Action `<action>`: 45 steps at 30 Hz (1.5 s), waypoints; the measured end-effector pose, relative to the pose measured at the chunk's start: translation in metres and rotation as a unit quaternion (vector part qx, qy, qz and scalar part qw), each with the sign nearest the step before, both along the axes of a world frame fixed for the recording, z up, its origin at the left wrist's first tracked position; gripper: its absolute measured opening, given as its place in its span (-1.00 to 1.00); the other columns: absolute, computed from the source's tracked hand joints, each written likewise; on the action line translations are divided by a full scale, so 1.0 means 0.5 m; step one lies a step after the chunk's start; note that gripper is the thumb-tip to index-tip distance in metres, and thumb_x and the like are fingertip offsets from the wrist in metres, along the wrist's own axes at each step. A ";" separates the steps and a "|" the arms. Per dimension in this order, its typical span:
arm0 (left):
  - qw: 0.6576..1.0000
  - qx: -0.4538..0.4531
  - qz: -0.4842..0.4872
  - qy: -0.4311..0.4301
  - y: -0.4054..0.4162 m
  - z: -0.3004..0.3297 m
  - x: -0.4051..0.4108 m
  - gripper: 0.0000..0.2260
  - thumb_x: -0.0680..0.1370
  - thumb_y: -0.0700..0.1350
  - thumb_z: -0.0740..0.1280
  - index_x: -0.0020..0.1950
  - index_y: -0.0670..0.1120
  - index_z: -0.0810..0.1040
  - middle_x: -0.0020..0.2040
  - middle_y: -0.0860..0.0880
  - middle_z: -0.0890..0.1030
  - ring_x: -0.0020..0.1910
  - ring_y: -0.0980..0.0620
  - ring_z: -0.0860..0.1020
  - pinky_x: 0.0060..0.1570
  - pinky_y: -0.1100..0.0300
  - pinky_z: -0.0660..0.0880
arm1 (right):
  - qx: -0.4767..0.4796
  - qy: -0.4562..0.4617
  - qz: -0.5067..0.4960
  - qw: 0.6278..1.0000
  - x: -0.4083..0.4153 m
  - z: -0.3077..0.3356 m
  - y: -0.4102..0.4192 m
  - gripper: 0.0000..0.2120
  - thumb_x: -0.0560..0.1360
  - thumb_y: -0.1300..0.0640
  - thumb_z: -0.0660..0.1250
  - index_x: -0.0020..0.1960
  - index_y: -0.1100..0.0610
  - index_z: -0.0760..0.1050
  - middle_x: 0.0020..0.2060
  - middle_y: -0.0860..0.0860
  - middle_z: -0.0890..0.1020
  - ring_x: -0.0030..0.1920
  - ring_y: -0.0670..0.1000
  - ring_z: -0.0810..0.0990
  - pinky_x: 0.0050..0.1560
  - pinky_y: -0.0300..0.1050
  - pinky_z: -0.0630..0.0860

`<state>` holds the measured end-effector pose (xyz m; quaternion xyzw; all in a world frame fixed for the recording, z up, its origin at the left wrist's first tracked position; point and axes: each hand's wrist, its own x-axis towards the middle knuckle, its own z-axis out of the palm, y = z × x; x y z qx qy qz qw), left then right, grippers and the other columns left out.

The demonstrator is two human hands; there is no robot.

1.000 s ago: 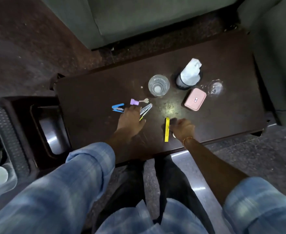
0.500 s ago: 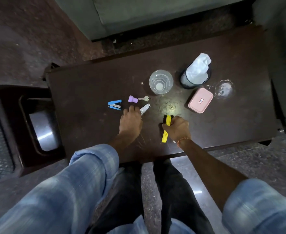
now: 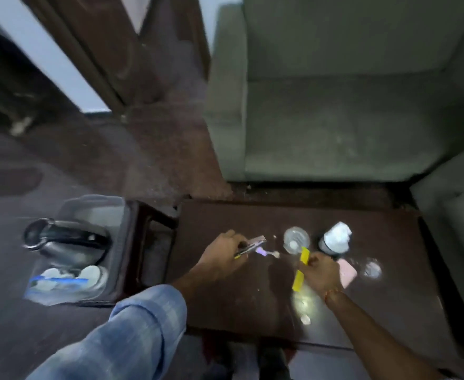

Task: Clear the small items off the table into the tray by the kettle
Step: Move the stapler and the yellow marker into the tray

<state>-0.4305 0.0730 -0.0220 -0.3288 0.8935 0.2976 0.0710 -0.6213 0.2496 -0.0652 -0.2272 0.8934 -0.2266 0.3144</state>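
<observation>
On the dark wooden table, my left hand is closed on a silver metal clip-like tool, lifted a little off the surface. My right hand grips a flat yellow stick, held nearly upright. A purple-capped key lies between the hands. A small white bit rests near the front edge. The clear tray sits to the left on a low stand and holds a steel kettle. The blue clip is out of sight.
A drinking glass, a dark holder with white tissue, a pink case and a glass lid stand at the table's back right. White cups lie in the tray. A green sofa is behind.
The view has swung up and left, bringing the tray and kettle in. My left hand has picked the silver tool off the table. My right hand has raised the yellow stick.
</observation>
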 end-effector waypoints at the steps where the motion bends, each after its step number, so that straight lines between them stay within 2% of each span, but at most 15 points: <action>1: 1.000 -0.014 0.007 0.005 -0.016 0.029 0.029 -0.72 0.47 0.00 0.40 0.16 -0.02 0.59 0.07 -0.04 0.57 0.07 -0.06 0.55 0.10 0.13 0.46 | -0.012 0.002 0.008 1.000 0.003 0.024 -0.014 -0.68 0.39 0.08 0.49 -0.45 0.03 0.43 -0.36 0.17 0.67 -0.19 0.19 0.66 -0.25 -0.09 0.41; 3: 0.999 -0.040 0.019 0.009 -0.055 0.084 0.092 -0.70 0.47 0.00 0.40 0.19 -0.01 0.58 0.10 -0.03 0.56 0.10 -0.04 0.54 0.15 0.15 0.44 | -0.030 0.026 0.031 0.999 0.018 0.071 -0.050 -0.69 0.38 0.12 0.49 -0.45 0.01 0.44 -0.31 0.20 0.68 -0.15 0.21 0.66 -0.21 -0.07 0.38; 5: 0.998 -0.059 0.033 0.015 -0.100 0.132 0.165 -0.68 0.47 0.00 0.40 0.21 0.00 0.57 0.12 -0.03 0.55 0.14 -0.02 0.53 0.20 0.13 0.43 | -0.046 0.045 0.050 0.997 0.046 0.109 -0.093 -0.80 0.38 0.09 0.49 -0.36 0.05 0.54 -0.25 0.13 0.70 -0.11 0.17 0.65 -0.21 -0.13 0.31; 8: 0.994 -0.092 0.054 0.033 -0.174 0.194 0.285 -0.68 0.49 0.00 0.41 0.23 -0.02 0.57 0.14 -0.03 0.56 0.16 -0.02 0.52 0.18 0.15 0.42 | -0.092 0.054 0.067 0.992 0.116 0.160 -0.173 -0.86 0.37 0.04 0.50 -0.22 0.11 0.62 -0.27 0.04 0.70 -0.14 0.09 0.65 -0.14 -0.12 0.41; 12: 0.987 -0.129 0.073 0.057 -0.259 0.253 0.444 -0.69 0.49 -0.04 0.41 0.22 -0.06 0.57 0.13 -0.06 0.58 0.14 -0.06 0.52 0.16 0.16 0.40 | -0.161 0.056 0.087 0.982 0.258 0.219 -0.291 -0.86 0.34 0.06 0.53 -0.27 0.06 0.59 -0.42 -0.12 0.59 -0.27 -0.01 0.57 -0.21 -0.17 0.34; 15: 0.983 -0.149 0.077 0.070 -0.306 0.281 0.541 -0.70 0.49 -0.08 0.41 0.22 -0.06 0.59 0.13 -0.06 0.60 0.14 -0.06 0.53 0.12 0.23 0.36 | -0.189 0.059 0.120 0.973 0.370 0.253 -0.374 -0.87 0.34 0.06 0.53 -0.26 0.04 0.59 -0.40 -0.11 0.59 -0.28 -0.05 0.54 -0.24 -0.20 0.33; 19: 0.981 -0.160 0.097 0.060 -0.357 0.301 0.641 -0.67 0.50 -0.04 0.37 0.27 0.01 0.55 0.19 0.00 0.57 0.20 -0.04 0.49 0.20 0.09 0.42 | -0.211 0.050 0.184 0.959 0.506 0.290 -0.464 -0.92 0.36 0.07 0.51 -0.19 0.00 0.62 -0.33 -0.12 0.62 -0.23 -0.09 0.57 -0.23 -0.25 0.36; 22: 0.978 -0.164 0.108 0.068 -0.387 0.302 0.683 -0.67 0.50 -0.04 0.37 0.26 0.02 0.55 0.20 0.01 0.57 0.21 -0.03 0.48 0.20 0.12 0.41 | -0.220 0.050 0.237 0.945 0.572 0.312 -0.523 -0.89 0.39 0.08 0.49 -0.22 -0.08 0.58 -0.34 -0.19 0.61 -0.27 -0.23 0.54 -0.33 -0.47 0.35; 27: 0.977 -0.169 0.119 0.057 -0.437 0.296 0.712 -0.69 0.50 -0.01 0.36 0.25 0.05 0.55 0.20 0.03 0.57 0.22 -0.01 0.47 0.23 0.04 0.43 | -0.232 0.037 0.275 0.932 0.624 0.325 -0.610 -0.91 0.39 0.06 0.48 -0.17 -0.11 0.62 -0.35 -0.27 0.61 -0.26 -0.33 0.55 -0.30 -0.51 0.37; 30: 0.977 -0.167 0.123 0.051 -0.467 0.297 0.720 -0.72 0.51 -0.02 0.36 0.22 0.06 0.55 0.17 0.05 0.58 0.19 0.00 0.48 0.20 0.06 0.45 | -0.235 0.035 0.304 0.923 0.632 0.326 -0.664 -0.91 0.38 0.06 0.48 -0.12 -0.06 0.64 -0.33 -0.24 0.63 -0.24 -0.27 0.58 -0.25 -0.48 0.39; 35: 0.973 -0.169 0.150 0.047 -0.535 0.312 0.741 -0.71 0.50 -0.04 0.37 0.23 0.04 0.56 0.18 0.04 0.57 0.19 0.02 0.47 0.20 0.07 0.46 | -0.231 0.050 0.341 0.910 0.642 0.333 -0.747 -0.91 0.39 0.06 0.46 -0.10 -0.03 0.65 -0.26 -0.13 0.66 -0.21 -0.14 0.60 -0.15 -0.25 0.49; 39: 0.970 -0.178 0.160 0.038 -0.581 0.311 0.766 -0.72 0.51 -0.06 0.35 0.22 0.01 0.58 0.16 0.03 0.59 0.19 0.02 0.48 0.18 0.12 0.45 | -0.228 0.059 0.369 0.899 0.657 0.333 -0.791 -0.85 0.39 0.10 0.48 -0.03 0.01 0.66 -0.21 -0.12 0.62 -0.17 -0.12 0.57 -0.11 -0.27 0.46; 43: 0.971 -0.170 0.166 0.011 -0.634 0.287 0.796 -0.72 0.50 -0.10 0.35 0.21 -0.02 0.60 0.13 -0.02 0.59 0.17 -0.05 0.50 0.15 0.09 0.44 | -0.213 0.051 0.373 0.902 0.681 0.309 -0.840 -0.90 0.38 0.12 0.49 -0.10 0.01 0.65 -0.30 -0.18 0.55 -0.23 -0.14 0.53 -0.25 -0.38 0.39; 45: 0.974 -0.160 0.163 0.001 -0.664 0.265 0.812 -0.72 0.51 -0.11 0.34 0.21 0.00 0.60 0.12 0.00 0.60 0.16 -0.04 0.50 0.14 0.09 0.45 | -0.203 0.047 0.378 0.902 0.698 0.285 -0.866 -0.90 0.38 0.11 0.49 -0.11 0.01 0.65 -0.29 -0.16 0.55 -0.23 -0.14 0.53 -0.25 -0.36 0.41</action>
